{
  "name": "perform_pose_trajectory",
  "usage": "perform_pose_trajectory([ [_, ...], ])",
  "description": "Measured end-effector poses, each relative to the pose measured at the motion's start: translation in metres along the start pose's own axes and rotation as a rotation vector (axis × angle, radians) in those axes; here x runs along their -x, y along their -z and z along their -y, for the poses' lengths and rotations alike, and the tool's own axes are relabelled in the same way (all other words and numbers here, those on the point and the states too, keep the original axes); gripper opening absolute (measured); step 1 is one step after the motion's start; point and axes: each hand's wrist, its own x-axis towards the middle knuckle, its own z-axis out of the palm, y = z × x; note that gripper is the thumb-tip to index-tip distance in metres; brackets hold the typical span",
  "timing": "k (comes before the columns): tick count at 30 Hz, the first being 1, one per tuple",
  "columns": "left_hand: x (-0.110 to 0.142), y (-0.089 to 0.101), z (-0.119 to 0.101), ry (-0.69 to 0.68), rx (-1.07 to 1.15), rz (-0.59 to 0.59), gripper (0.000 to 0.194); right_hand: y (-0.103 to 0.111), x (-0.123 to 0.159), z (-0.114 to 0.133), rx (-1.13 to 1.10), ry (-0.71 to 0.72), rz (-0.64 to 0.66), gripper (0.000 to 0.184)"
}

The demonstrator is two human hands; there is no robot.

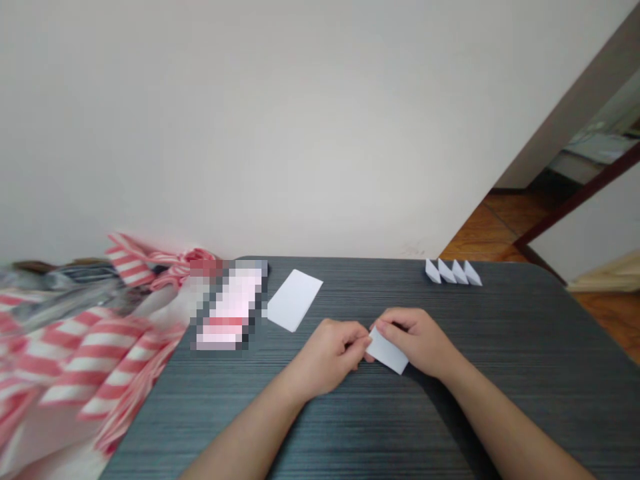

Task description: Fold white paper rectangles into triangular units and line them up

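A small piece of white paper (391, 353), apparently folded, is held between my two hands over the table's middle. My left hand (334, 353) pinches its left corner between thumb and fingers. My right hand (417, 339) grips its upper edge, the thumb lying on the near face and the fingers behind. To the left of my hands lies a flat white sheet of paper (295, 300). Several folded white paper pieces (453, 272) stand in a row at the table's back right.
The dark, wood-grained table (380, 433) meets a pale wall (320, 133). A pixelated, pinkish rectangular item (233, 303) lies at the table's left edge. Beyond that edge is a heap of red-and-white striped cloth (95, 353). A doorway with wooden flooring (493, 227) shows at right.
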Motion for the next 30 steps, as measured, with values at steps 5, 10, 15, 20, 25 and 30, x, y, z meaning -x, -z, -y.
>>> perform_pose_trajectory([
  [5, 0.0000, -0.0003, 0.0014, -0.003, -0.007, 0.006, 0.031, 0.0006, 0.0003, 0.0016, -0.034, -0.044, 0.024, 0.027],
  [10, -0.0002, 0.0000, 0.0007, -0.002, 0.004, 0.008, 0.032, -0.0002, -0.0005, -0.0013, -0.041, -0.032, 0.014, 0.026],
  [15, -0.0001, -0.0003, 0.0006, -0.001, 0.004, 0.003, 0.032, -0.0005, -0.0002, -0.0050, -0.064, -0.069, -0.013, 0.022],
  [20, -0.0002, 0.0000, -0.0008, 0.025, 0.025, 0.003, 0.032, -0.0003, -0.0003, -0.0046, -0.061, -0.106, -0.012, 0.025],
  [25, -0.0007, 0.0006, -0.0038, 0.067, 0.101, -0.019, 0.031, 0.0017, 0.0001, -0.0017, -0.038, -0.073, -0.005, 0.024],
  [30, -0.0008, 0.0010, -0.0059, 0.100, 0.166, -0.030, 0.030, 0.0037, 0.0011, 0.0004, 0.047, -0.037, -0.005, 0.029],
])
